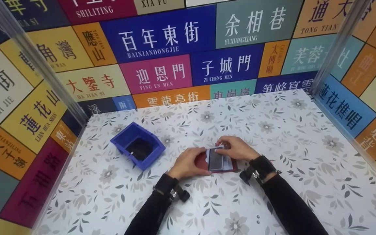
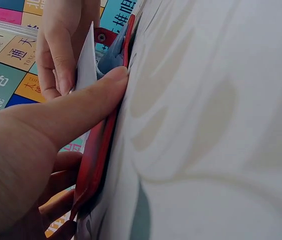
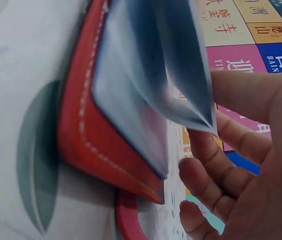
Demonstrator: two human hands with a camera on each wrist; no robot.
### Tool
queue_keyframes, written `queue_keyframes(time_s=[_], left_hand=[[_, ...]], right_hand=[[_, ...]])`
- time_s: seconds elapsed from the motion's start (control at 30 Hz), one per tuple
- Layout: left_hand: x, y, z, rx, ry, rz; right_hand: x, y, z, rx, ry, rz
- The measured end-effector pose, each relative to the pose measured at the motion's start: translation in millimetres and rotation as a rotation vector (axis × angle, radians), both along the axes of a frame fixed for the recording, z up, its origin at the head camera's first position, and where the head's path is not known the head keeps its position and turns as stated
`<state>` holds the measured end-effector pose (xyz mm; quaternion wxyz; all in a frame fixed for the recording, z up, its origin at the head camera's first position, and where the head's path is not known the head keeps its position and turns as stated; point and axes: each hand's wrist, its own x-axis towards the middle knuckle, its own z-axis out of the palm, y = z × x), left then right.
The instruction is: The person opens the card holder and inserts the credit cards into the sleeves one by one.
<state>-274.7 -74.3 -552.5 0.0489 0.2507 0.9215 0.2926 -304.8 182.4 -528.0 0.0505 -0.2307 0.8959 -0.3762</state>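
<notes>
A red card wallet (image 1: 201, 162) with pale stitching lies opened out on the patterned tabletop. My left hand (image 1: 187, 162) grips its left part, the thumb along the near edge and the fingers around the far side, as the left wrist view shows. Clear plastic card sleeves (image 3: 131, 95) are bound inside the wallet. One sleeve leaf (image 3: 193, 65) is lifted and bent, its edge pinched by my right hand (image 1: 239, 148). The other fingers of that hand are curled loosely behind the leaf. A red strap with a metal snap (image 2: 101, 37) sticks out at the wallet's far end.
A blue plastic bin (image 1: 151, 159) with something dark inside stands to the left of my hands. The white tabletop (image 1: 109, 202) has a grey leaf and flower pattern. Panels with coloured place-name signs (image 1: 158, 36) enclose the back and both sides.
</notes>
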Motion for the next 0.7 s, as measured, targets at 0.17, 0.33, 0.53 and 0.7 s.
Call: queue_keyframes(time_s=[0.17,0.33,0.53,0.7], left_hand=[[0.3,0,-0.3,-0.002,-0.005,0.001],[-0.2,-1,-2.4,-0.004,-0.007,0.001],[0.4,-2,-1.6,0.006,0.011,-0.002],[1.1,-1,0.3,0.015,-0.005,0.0]], right_hand=[[1.9,3,4.7,0.031,-0.005,0.036],[2.6,13,9.1,0.068,-0.089,0.149],[-0.2,15,6.4,0.075,-0.112,0.131],[-1.2,12,3.1,0.09,-0.005,0.053]])
